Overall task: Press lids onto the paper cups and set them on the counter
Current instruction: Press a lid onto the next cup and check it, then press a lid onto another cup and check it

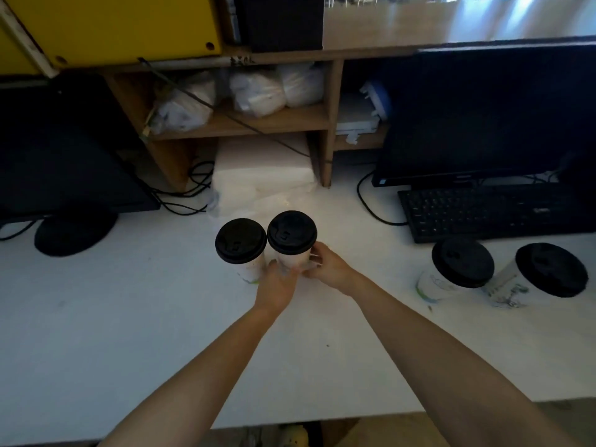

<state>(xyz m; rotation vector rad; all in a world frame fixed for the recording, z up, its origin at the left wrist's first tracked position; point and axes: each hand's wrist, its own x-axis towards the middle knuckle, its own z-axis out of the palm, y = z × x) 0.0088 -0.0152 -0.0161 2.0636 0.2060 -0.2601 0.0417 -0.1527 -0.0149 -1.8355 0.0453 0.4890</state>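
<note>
Cups, four, all lidded; what was in them was hidden.

1. Held cup [291,257]: white paper, black lid [292,233] seated flat with a raised sip tab. It was upright at mid-counter. My left hand [277,283] gripped its lower wall from the near side, thumb up between this cup and its neighbour. My right hand [326,266] clasped the same wall from the right, fingers curled round. My hands covered its base, so I could not tell whether it rested on the counter [129,301].
2. Left cup [250,269]: upright, black-lidded, green print near the foot, rim touching item 1.
3. Third cup [432,283]: well to the right, black-lidded, green print on the wall.
4. Fourth cup [506,285]: just beside item 3, same kind.

Surroundings: a black keyboard [490,211] lay just behind items 3 and 4, with the right monitor [483,114] dark above it. The left monitor [48,150] was dark too. Cables [183,201] trailed by a white block [261,166] behind items 1 and 2. A wooden shelf [258,124] held white bags [258,91].
</note>
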